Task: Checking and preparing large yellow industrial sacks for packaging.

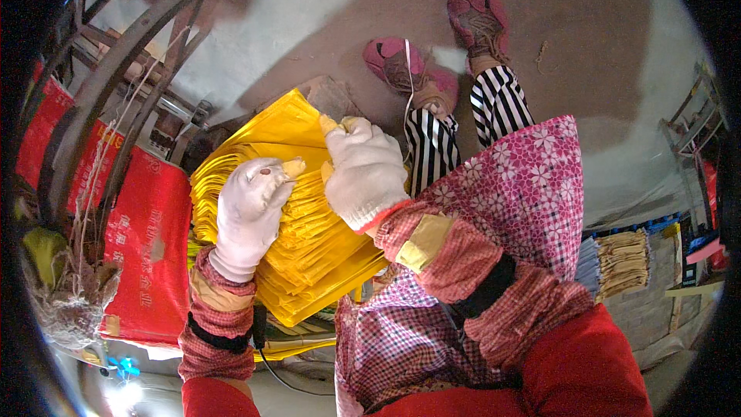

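A thick stack of yellow sheets (309, 282), thin like paper, lies fanned out before me, with its many edges showing in layers. My left hand (251, 212), in a white glove with yellow-covered fingertips, rests on the left part of the stack. Its fingers are curled in, and whatever lies between them is hidden. At the right edge of the stack, my right hand (367, 170), gloved the same way, has its fingers bent around the border of the upper yellow sheet (282, 123).
On the left stand a curved metal frame (127, 54) and red printed sheeting (150, 239). A black cable (266, 359) hangs below the stack. Bundles of tan, folded material (624, 260) sit at the right. Beyond the stack are my pink shoes (478, 19) on the floor.
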Action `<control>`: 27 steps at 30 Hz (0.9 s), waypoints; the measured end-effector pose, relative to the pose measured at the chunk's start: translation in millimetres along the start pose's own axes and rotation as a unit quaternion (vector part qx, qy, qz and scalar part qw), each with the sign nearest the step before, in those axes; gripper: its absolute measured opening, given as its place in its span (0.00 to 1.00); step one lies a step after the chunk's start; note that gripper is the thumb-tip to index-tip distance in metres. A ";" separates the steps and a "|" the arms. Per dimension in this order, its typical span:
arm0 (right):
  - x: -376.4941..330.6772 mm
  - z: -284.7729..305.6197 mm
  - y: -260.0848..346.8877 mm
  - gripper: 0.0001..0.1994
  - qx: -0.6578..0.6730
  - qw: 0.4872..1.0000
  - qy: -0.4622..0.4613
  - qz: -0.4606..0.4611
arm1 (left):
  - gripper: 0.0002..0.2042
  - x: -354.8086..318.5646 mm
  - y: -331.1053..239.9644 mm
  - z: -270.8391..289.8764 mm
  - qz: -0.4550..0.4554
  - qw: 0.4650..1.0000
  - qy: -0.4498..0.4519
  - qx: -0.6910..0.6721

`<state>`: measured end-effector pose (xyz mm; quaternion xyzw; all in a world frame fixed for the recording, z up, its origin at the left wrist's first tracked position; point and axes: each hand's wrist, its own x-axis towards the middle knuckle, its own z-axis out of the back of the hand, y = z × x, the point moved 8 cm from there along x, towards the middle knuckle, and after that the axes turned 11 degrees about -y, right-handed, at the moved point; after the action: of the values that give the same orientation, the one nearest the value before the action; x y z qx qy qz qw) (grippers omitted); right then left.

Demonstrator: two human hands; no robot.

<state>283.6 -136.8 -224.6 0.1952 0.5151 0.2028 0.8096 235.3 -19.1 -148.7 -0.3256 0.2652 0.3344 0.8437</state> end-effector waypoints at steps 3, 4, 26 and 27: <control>-2.6 3.1 6.5 0.11 0.002 0.999 -0.031 0.027 | 0.11 2.6 -6.2 0.4 -0.026 1.000 0.001 0.002; -4.7 4.6 6.5 0.11 0.018 0.998 -0.045 0.026 | 0.11 3.3 -6.5 0.1 -0.027 1.000 0.001 0.001; -9.2 -3.5 33.4 0.14 0.146 0.978 0.073 0.132 | 0.10 -39.1 -4.7 3.6 -0.011 0.997 -0.062 -0.054; -9.6 -5.1 33.1 0.14 0.142 0.978 0.073 0.136 | 0.09 -39.2 -9.1 4.1 -0.033 0.997 -0.060 -0.042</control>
<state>271.0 -113.5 -202.0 0.3609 0.5647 0.2500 0.6988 218.0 -36.6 -116.7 -0.3486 0.1886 0.3364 0.8543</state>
